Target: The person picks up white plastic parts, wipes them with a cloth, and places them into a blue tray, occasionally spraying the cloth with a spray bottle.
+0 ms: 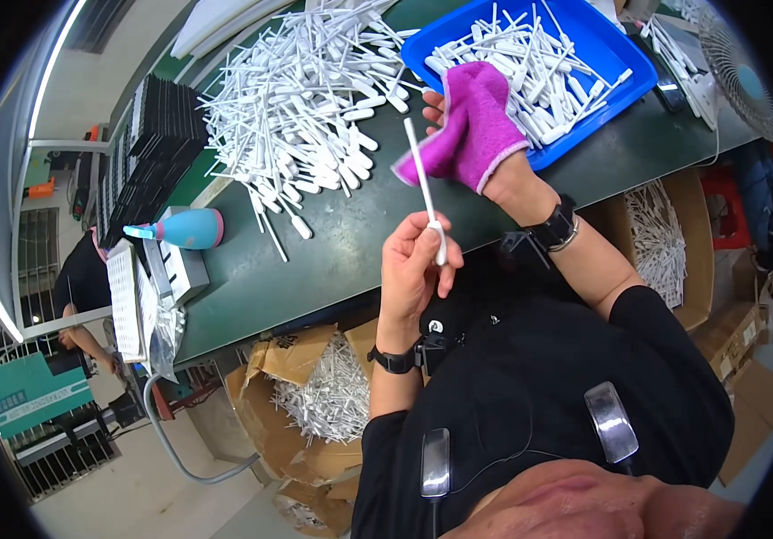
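My left hand (415, 265) pinches a white plastic stick (422, 171) by its thick, rounded handle end. The thin shaft points up and away, passing in front of a magenta cloth (481, 121). That cloth is bunched over my right hand (435, 108), whose fingertips show at its left side; the rest of the hand is covered. Behind both hands, a big loose pile of similar white sticks (305, 99) lies on the dark green table (314, 269). More of them lie in a blue tray (635, 79), just beyond my right hand.
At the left stand a blue spray bottle (193, 229) and a stack of black trays (157, 126). Cardboard boxes of white sticks stand below the table, one box (256, 404) at left and another (701, 260) at right. A fan (746, 81) is at far right.
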### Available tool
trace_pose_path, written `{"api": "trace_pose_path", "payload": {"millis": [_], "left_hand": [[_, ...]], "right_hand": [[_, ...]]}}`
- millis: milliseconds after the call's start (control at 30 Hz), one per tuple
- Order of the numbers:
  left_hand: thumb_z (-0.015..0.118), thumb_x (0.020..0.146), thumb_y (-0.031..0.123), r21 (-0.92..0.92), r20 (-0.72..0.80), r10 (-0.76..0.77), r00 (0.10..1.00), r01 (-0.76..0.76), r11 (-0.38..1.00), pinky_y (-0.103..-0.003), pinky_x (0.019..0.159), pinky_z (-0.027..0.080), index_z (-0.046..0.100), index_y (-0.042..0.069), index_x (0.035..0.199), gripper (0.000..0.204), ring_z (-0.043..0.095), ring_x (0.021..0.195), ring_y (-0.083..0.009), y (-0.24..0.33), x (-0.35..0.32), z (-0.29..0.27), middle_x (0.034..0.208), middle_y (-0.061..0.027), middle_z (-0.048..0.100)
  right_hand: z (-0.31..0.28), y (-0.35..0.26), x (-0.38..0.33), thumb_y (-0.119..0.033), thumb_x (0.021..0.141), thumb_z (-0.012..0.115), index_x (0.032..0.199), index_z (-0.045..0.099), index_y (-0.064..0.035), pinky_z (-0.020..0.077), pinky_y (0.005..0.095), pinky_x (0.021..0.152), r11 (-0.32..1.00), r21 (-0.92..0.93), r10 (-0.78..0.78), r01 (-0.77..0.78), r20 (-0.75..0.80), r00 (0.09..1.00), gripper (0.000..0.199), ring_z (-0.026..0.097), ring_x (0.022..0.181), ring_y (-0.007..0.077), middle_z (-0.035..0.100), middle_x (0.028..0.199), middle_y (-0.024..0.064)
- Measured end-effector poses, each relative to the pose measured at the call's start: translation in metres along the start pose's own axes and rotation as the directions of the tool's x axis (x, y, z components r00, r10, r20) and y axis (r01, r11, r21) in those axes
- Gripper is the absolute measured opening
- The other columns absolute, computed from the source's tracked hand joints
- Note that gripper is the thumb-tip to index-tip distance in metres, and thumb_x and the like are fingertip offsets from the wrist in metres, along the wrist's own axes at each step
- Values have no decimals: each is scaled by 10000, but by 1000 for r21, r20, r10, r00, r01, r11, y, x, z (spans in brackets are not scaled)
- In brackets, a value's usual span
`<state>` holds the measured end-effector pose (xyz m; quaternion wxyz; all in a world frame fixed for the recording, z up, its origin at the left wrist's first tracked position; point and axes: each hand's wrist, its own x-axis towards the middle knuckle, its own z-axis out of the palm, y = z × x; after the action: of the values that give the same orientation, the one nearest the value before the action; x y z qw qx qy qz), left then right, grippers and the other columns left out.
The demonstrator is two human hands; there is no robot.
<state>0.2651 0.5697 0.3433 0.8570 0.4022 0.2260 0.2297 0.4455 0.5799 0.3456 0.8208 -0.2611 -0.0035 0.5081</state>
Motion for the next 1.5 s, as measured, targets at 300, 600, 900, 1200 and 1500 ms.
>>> {"api": "trace_pose_path", "payload": {"millis": [300, 600, 900, 1200, 1500], "left_hand": [[537, 938, 139, 569, -252, 211, 944, -32, 821, -200, 353, 371, 536, 0, 1053, 180, 498, 413, -105, -23, 21, 2, 685, -81, 607], [546, 936, 159, 89, -254, 134, 958, -115, 989, -199, 378, 401, 524, 6, 1099, 224, 539, 448, -110, -14, 18, 6, 687, -83, 631], [607, 901, 152, 731, -209, 397, 894, -127, 671, -184, 447, 361, 688, -13, 904, 184, 513, 513, -56, 55, 7, 8, 682, -38, 624], [582, 928, 156, 324, -313, 538, 783, -445, 835, -169, 485, 353, 691, -4, 891, 197, 483, 556, -26, 72, 48, -5, 649, -3, 579], [612, 879, 106, 755, 339, 715, 612, -630, 181, -235, 576, 497, 655, 15, 1047, 196, 643, 653, -148, 40, 91, 55, 793, -79, 678]], "right_hand": [[-32, 31, -33, -315, 923, 569, 1189, 515, -27, 518, 286, 764, 810, -575, 340, -117, 298, 892, 396, 631, 809, 162, 638, 983, 79], [-7, 5, -46, -277, 942, 523, 1199, 498, -8, 492, 255, 557, 614, -705, 68, 355, 495, 866, 373, 608, 647, 151, 621, 808, 77], [-67, 20, -41, -223, 941, 537, 1220, 493, -30, 352, 214, 436, 851, -226, 526, -475, 350, 775, 342, 436, 456, 60, 432, 580, -22], [-71, 26, -54, -246, 929, 565, 1175, 508, -62, 327, 217, 448, 659, -726, 326, 197, 512, 795, 313, 403, 463, 53, 398, 586, -61], [-108, 34, -35, -284, 949, 508, 890, 478, -106, 311, 247, 445, 821, -351, 570, -450, 536, 623, 190, 409, 490, 85, 423, 635, -35]]}}
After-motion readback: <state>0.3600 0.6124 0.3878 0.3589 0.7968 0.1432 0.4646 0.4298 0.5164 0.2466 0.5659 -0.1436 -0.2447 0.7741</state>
